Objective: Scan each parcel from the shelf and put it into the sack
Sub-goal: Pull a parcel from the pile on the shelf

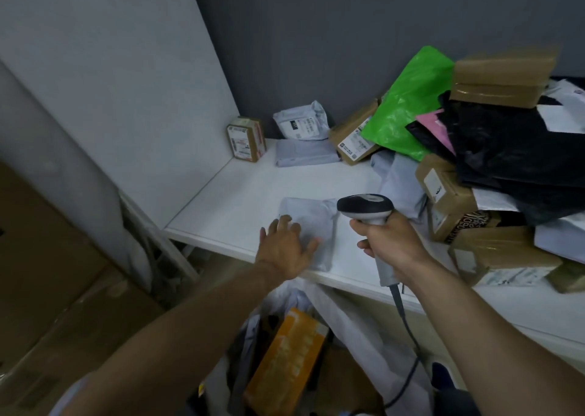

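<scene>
The left hand point(286, 247), grip spread, presses a grey mailer bag point(319, 222) flat near the shelf point(240, 200) front edge. The right hand point(391, 241), grip curled round a barcode scanner point(364, 208), hovers just beside it. Scanning seems in hand: no label shows, so the mailer probably needs flipping before it goes into the sack point(351, 317) below.

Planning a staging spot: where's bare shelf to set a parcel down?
Widest bare shelf: left-centre, between the small box, back mailers and the grey mailer under the left hand. Also the front strip right of the scanner. The pile crowds the right side.
</scene>
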